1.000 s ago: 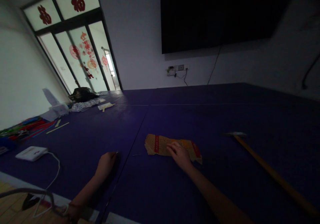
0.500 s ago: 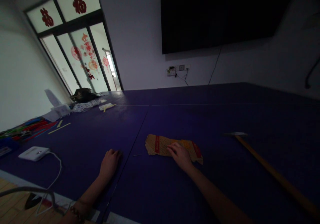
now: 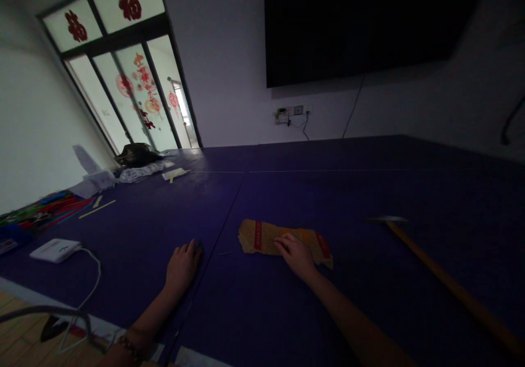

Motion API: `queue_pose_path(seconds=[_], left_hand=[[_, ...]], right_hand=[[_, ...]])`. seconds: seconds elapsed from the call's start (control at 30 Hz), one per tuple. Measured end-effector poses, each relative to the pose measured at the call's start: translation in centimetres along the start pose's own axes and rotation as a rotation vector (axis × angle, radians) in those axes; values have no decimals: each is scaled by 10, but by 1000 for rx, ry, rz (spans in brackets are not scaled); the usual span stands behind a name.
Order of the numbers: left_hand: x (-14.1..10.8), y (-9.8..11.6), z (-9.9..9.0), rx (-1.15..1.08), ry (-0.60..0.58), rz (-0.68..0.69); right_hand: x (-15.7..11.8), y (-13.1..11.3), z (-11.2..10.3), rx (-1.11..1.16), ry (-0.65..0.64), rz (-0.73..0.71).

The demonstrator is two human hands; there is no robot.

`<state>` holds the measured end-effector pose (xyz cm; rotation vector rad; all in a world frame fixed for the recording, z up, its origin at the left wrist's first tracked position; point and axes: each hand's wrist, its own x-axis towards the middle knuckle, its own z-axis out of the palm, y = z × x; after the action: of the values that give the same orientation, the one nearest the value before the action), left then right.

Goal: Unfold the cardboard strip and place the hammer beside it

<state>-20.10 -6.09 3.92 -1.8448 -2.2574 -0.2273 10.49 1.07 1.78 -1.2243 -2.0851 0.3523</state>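
A torn piece of brown cardboard [image 3: 268,237] with red and orange print lies flat on the purple table [image 3: 254,312]. Over its middle rests my right hand [image 3: 296,253], thumb and fingertips pinched together; whatever is between them is too small to make out. My left hand [image 3: 182,263] is on the table to the left, its fingers curled round a small dark thing that I cannot identify. Between the hands lies a thin nail-like piece [image 3: 225,254]. On the right is a hammer [image 3: 435,268] with a long wooden handle.
At the left are a white power bank [image 3: 56,251] with a cable, yellow strips [image 3: 97,209] and a pile of coloured tools [image 3: 57,208]. A dark bag [image 3: 138,155] and papers sit at the back left. A large black screen [image 3: 361,22] hangs on the wall.
My left hand has shifted slightly up and to the right, and its fingers have lifted a little. My right hand and the cardboard have stayed in place.
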Motion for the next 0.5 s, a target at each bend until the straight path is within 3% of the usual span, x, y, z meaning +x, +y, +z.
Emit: queue_pose_path(seconds=[0.13,0.23,0.33,0.5], left_hand=[[-3,2,-2,-13,46,33],[-3,12,-5,-131,69,224],[-2,32,-8,-218,-7,398],[4,61,-14,-83,-126,395]], right_hand=[[0,1,0,2,-3,1],[0,1,1,2,-1,3],[0,1,0,5,0,2],[0,1,0,16,3,0]])
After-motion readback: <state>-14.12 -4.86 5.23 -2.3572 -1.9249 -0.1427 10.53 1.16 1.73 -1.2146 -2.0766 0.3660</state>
